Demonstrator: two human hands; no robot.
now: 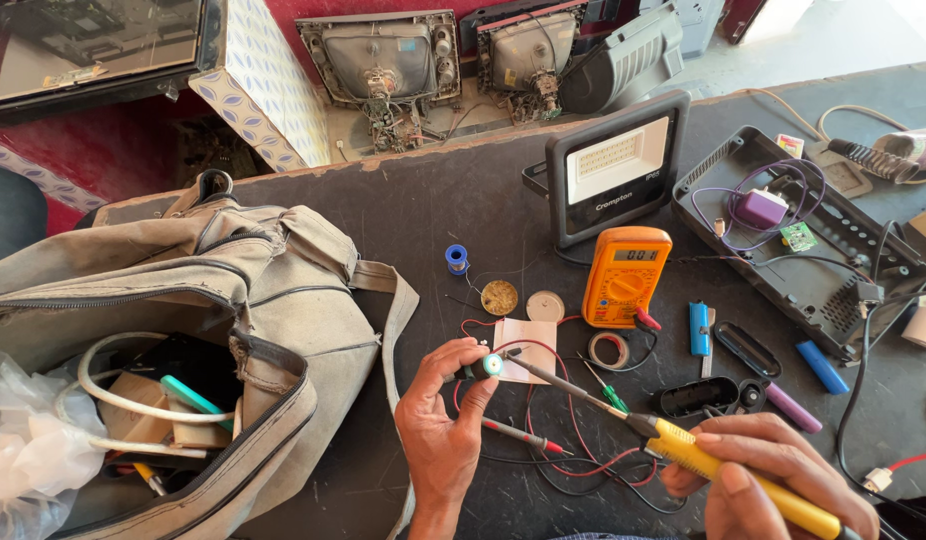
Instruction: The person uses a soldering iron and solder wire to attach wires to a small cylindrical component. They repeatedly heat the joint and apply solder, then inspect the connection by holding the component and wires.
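We are working at a dark worktable (433, 210) in bright daylight, with old tube sets lying opened (383, 60) on the ground beyond its far edge. Our left hand (445, 420) is closing thumb and fingers around a small dark cylindrical part (483, 367) with a pale round face, holding it up just above the table, near a small white square pad (526, 350). Our right hand (773, 480) is gripping the yellow handle of a soldering iron (683, 450), and the iron's slim shaft is reaching up and left so that its tip is meeting the small part at our left fingertips. Red and black test leads (573, 440) are lying tangled under the iron, running back to an orange multimeter (625, 277) that is resting just beyond the pad. A blue spool of solder (457, 259) and two round tins (521, 300) are sitting near the pad. Behind the meter a black floodlight (613, 170) is standing tilted, and to its right an opened black housing (813, 290) is showing purple wiring. A grey canvas tool bag (213, 330) is lying open at our left, well apart from both hands.
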